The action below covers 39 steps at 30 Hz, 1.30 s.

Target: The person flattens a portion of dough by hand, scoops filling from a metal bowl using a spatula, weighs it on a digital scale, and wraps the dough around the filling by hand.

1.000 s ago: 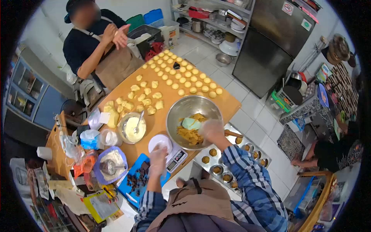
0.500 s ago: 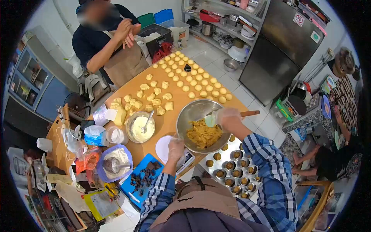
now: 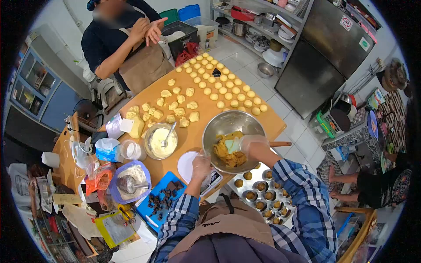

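- Now, the blade of the spatula [image 3: 233, 145] sits down in the orange-brown filling [image 3: 231, 157], having been up by the bowl's wall a moment ago; the filling seems to be being worked rather than left to lie.
- The right grip [image 3: 254, 148], in a clear glove, is closed around the spatula inside the steel bowl [image 3: 215, 127], while the wooden handle [image 3: 280, 143] sticks out past the rim.
- The left grip [image 3: 201, 166], also gloved, has come over from above the white plate [image 3: 186, 164] to the near left side of the bowl. That looks like steadying; whether its fingers pinch the rim, I cannot tell.
- The filling lies in a loose heap inside the bowl, which rests at the edge of the table [image 3: 188, 138].
- Beside the bowl, the plate sits on the scale [image 3: 212, 182], with dark chopped pieces on a blue board [image 3: 142, 209] close by.
- Below the bowl, a metal tray [image 3: 257, 176] carries small cups, many with brown balls in them.
- Across the table, beyond the dough lumps [image 3: 180, 111] and the rows of round dough balls [image 3: 228, 84], another person [image 3: 103, 46] has both hands together, one palm spread.
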### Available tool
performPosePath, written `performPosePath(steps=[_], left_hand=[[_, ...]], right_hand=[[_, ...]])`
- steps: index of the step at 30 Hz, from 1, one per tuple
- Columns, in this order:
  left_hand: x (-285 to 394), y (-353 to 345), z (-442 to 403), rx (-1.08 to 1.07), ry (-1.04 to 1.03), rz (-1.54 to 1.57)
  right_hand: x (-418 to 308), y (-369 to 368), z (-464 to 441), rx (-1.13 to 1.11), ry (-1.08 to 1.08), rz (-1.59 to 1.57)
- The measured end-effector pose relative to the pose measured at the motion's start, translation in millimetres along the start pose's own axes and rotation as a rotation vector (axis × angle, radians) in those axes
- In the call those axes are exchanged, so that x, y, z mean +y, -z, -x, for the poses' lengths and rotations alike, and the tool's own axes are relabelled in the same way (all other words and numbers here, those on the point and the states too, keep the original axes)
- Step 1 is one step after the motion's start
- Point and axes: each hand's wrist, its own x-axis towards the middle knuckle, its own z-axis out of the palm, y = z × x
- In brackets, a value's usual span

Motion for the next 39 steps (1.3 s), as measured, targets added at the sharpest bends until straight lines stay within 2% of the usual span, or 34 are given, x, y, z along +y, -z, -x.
performPosePath(steps=[2,4,5,8,10,12,13,14,16,19,22,24,25,26,29,32,36,39], left_hand=[[7.6,1.5,2.3,-0.011,0.114,0.073],[5.8,6.1,0.2,-0.068,0.018,-0.186],[5.2,7.4,-0.4,-0.096,-0.031,-0.314],[18.9,1.7,9.4,0.076,0.02,0.008],[11.4,2.3,7.8,0.099,-0.21,-0.131],[-4.5,-1.2,0.1,0.103,-0.253,-0.146],[-12.8,-3.8,-5.1,0.098,-0.181,-0.092],[-23.7,-6.2,-11.6,0.094,-0.108,-0.037],[-45.8,-7.4,-26.4,0.045,-0.253,-0.125],[-40.1,-1.5,-24.7,0.03,-0.289,-0.187],[-8.2,10.0,-1.0,0.109,-0.324,-0.163],[20.3,21.6,17.1,0.108,-0.21,-0.086],[36.8,28.0,23.9,0.071,-0.07,-0.023],[44.6,31.7,28.4,0.033,0.068,0.038],[46.6,31.6,36.5,0.051,0.076,0.19],[20.5,36.7,28.6,0.023,-0.111,0.021],[17.8,49.1,46.9,0.075,0.028,0.207],[22.5,57.5,69.3,0.097,-0.004,0.301]], right_hand=[[-7.7,-2.6,4.0,0.023,-0.001,-0.082],[-16.0,-0.5,11.7,0.042,-0.027,-0.208],[-12.5,-10.1,11.1,0.069,0.032,-0.213],[6.7,-48.2,-6.7,0.087,0.17,-0.211],[13.2,-59.2,-18.8,0.015,0.211,-0.189],[18.5,-74.7,-22.7,0.035,0.3,-0.419],[20.7,-80.8,-24.2,0.047,0.347,-0.533],[18.5,-77.2,-21.2,-0.008,0.215,-0.634],[9.5,-65.7,-13.4,-0.118,-0.048,-0.83],[31.7,-91.4,-18.9,0.042,0.176,-0.587],[46.1,-111.5,-9.3,0.356,0.268,-0.477],[24.0,-79.9,13.3,0.254,0.022,-0.327],[8.6,-60.0,27.2,0.202,-0.099,-0.251],[-5.8,-44.1,38.3,0.234,-0.13,-0.246],[-29.8,-26.7,50.9,0.339,-0.179,-0.16],[-39.2,-48.7,38.6,0.43,-0.141,-0.001],[-56.4,-56.1,40.8,0.482,-0.175,-0.014],[-63.9,-65.8,42.7,0.475,-0.234,-0.099]])
